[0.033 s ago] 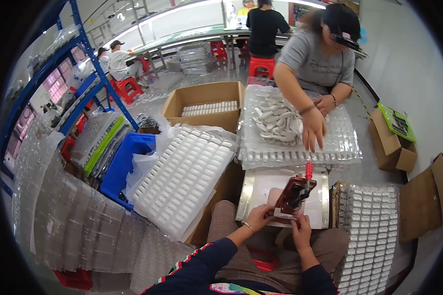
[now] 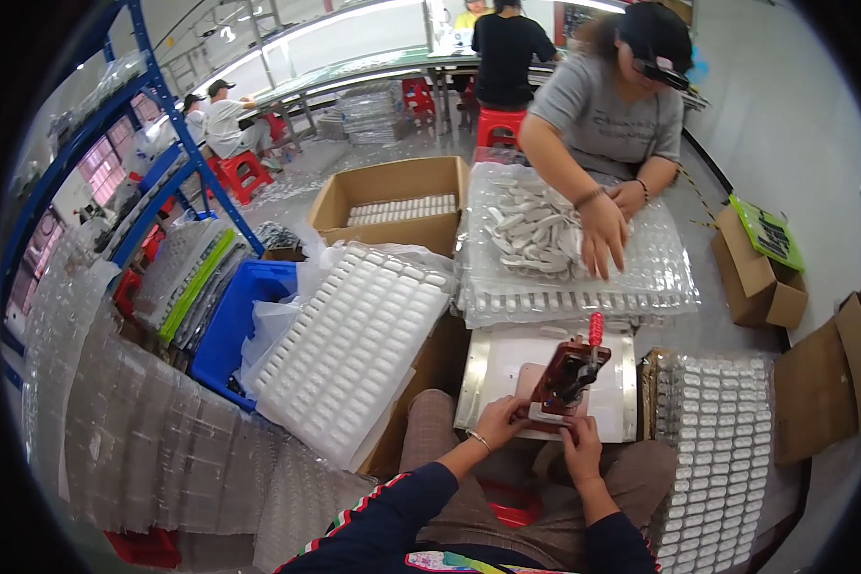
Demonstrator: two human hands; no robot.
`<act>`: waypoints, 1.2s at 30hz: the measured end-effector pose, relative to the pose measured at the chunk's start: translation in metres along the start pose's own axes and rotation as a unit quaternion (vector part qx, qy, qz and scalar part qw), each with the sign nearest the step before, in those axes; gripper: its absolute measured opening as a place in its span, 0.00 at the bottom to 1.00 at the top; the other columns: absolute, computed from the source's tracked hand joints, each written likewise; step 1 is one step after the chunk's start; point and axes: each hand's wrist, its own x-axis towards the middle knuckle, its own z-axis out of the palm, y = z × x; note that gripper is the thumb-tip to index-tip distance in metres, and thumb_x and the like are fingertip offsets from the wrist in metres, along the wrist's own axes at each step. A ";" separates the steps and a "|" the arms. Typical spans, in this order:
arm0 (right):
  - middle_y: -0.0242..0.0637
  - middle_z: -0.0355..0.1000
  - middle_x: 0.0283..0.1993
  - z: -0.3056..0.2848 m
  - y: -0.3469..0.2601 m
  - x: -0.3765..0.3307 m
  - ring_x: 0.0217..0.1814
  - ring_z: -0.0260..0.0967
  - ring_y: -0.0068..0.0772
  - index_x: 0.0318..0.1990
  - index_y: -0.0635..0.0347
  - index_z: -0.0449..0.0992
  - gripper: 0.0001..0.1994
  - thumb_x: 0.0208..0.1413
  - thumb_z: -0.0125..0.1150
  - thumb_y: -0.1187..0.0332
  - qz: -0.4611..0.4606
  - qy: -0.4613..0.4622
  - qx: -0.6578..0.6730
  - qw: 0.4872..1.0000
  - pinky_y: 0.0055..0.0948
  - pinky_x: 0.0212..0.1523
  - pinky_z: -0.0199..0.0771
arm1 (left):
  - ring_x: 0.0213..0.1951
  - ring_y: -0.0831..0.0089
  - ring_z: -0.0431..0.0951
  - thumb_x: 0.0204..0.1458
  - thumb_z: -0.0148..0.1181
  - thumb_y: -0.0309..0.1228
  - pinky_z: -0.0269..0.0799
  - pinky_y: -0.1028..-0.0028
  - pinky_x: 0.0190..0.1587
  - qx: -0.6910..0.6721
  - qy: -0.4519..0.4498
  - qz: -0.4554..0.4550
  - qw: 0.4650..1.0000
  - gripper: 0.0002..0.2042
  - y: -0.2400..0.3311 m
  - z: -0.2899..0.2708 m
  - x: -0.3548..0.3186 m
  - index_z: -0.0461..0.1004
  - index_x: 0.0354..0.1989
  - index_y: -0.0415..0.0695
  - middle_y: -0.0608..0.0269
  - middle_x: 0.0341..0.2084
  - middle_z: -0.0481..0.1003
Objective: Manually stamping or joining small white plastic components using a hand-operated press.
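Observation:
In front of me a toggle clamp fixture (image 2: 566, 378) with a red handle (image 2: 596, 329) stands on a white board with metal edges (image 2: 479, 368). My left hand (image 2: 500, 421) is at the left front corner of the fixture, thumb and fingers pinched together. At its right front corner is my right hand (image 2: 581, 448), also pinched. A pale strip (image 2: 549, 414) shows between them along the fixture's front. What the fingertips grip is too small to make out. Beyond the fixture, a co-worker's hand (image 2: 605, 234) hovers beside a pile of white elongated parts (image 2: 536, 230).
Stacked trays of white parts (image 2: 717, 450) stand to my right. On my left a filled tray (image 2: 354, 354) leans over a box, beside a blue bin (image 2: 234, 330) and stacked clear trays (image 2: 163, 430). Cardboard boxes (image 2: 829, 383) line the right side; a co-worker (image 2: 612, 115) sits opposite.
The co-worker's hand has drawn back a little from the clamp's red handle. The whole view has shifted slightly. My hands stay at the front of the fixture.

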 end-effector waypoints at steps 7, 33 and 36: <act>0.43 0.68 0.43 -0.005 -0.020 0.008 0.42 0.71 0.50 0.48 0.57 0.74 0.14 0.53 0.64 0.70 -0.011 -0.071 -0.091 0.993 0.39 0.40 0.74 | 0.27 0.63 0.77 0.43 0.71 0.26 0.76 0.67 0.32 0.014 0.004 0.008 1.000 0.19 -0.009 0.000 -0.001 0.75 0.45 0.44 0.58 0.28 0.74; 0.42 0.71 0.39 -0.117 0.039 0.031 0.41 0.72 0.48 0.37 0.58 0.74 0.07 0.57 0.59 0.65 0.004 -0.117 -0.058 0.991 0.41 0.42 0.72 | 0.23 0.67 0.68 0.43 0.73 0.28 0.64 0.68 0.26 0.081 -0.031 0.006 0.996 0.14 0.001 0.013 0.008 0.71 0.31 0.40 0.61 0.23 0.66; 0.37 0.71 0.40 -0.175 0.052 0.031 0.42 0.72 0.33 0.40 0.61 0.76 0.06 0.58 0.60 0.69 0.091 -0.008 -0.038 0.995 0.30 0.45 0.72 | 0.25 0.67 0.68 0.43 0.73 0.27 0.64 0.68 0.28 0.094 -0.033 0.001 0.995 0.14 0.002 0.011 0.008 0.71 0.32 0.40 0.62 0.23 0.67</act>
